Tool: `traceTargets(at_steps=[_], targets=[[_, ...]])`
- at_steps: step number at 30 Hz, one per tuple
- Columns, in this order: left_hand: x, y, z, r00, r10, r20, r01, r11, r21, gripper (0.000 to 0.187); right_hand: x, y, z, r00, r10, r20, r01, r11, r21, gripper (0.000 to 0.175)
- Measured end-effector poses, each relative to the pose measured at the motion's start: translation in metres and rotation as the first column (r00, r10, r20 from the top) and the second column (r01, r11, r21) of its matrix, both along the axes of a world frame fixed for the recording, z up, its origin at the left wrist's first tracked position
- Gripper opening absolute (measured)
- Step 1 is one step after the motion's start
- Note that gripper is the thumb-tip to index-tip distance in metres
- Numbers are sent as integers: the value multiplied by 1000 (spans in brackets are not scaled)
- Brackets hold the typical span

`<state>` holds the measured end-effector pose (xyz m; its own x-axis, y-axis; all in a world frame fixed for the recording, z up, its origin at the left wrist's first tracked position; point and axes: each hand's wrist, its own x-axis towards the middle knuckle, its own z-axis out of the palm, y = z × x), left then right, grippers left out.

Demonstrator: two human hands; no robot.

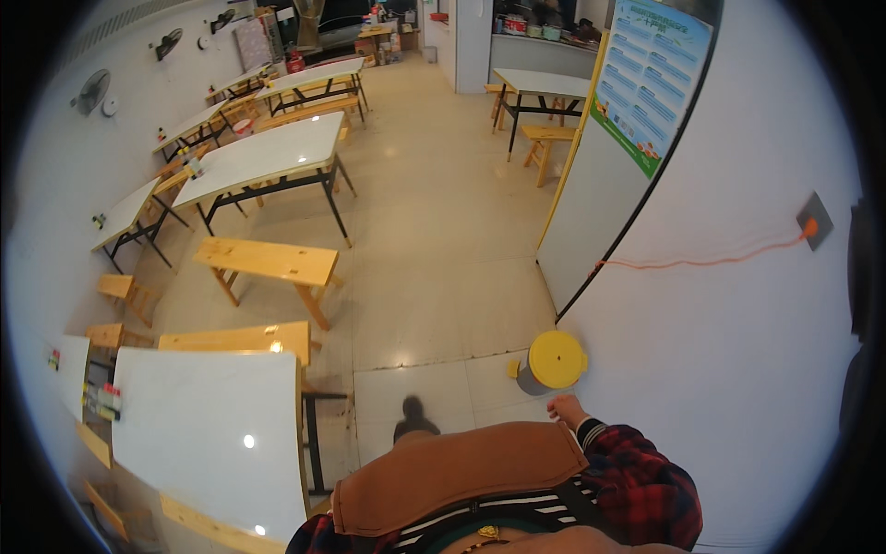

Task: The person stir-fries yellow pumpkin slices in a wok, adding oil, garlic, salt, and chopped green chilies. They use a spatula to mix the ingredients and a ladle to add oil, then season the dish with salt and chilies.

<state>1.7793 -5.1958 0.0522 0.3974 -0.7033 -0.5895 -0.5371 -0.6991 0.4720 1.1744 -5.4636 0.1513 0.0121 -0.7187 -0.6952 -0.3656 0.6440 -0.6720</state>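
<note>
My right hand hangs low beside my body, its fingers loosely curled and partly hidden; I see nothing held in it. Just beyond it, on the floor against the wall, stands a trash bin with a round yellow lid and a yellow pedal. Hand and bin appear apart. My left hand is out of view. A brown leather-like flap lies across my chest, over a striped top and a red plaid sleeve. My shoe shows on the tiled floor ahead.
To my left is a white-topped table with a wooden bench at its far side. Another bench and table stand farther on. A tall cabinet lines the right wall, an orange cord running to an outlet.
</note>
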Motion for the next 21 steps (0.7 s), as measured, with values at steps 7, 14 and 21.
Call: traceTargets(at_steps=[7, 14, 21], targets=[[90, -267, -17, 924, -319, 212, 324, 946, 13, 36, 74, -202, 13, 976, -206, 75, 212, 975, -73, 21], [92, -689, 39, 903, 65, -424, -205, 934, -293, 44, 74, -390, 37, 947, -309, 86, 308, 951, 19, 25], [-1, -953, 63, 895, -72, -440, -102, 928, -359, 38, 20, -669, 49, 828, -453, 329, 529, 825, -197, 56]])
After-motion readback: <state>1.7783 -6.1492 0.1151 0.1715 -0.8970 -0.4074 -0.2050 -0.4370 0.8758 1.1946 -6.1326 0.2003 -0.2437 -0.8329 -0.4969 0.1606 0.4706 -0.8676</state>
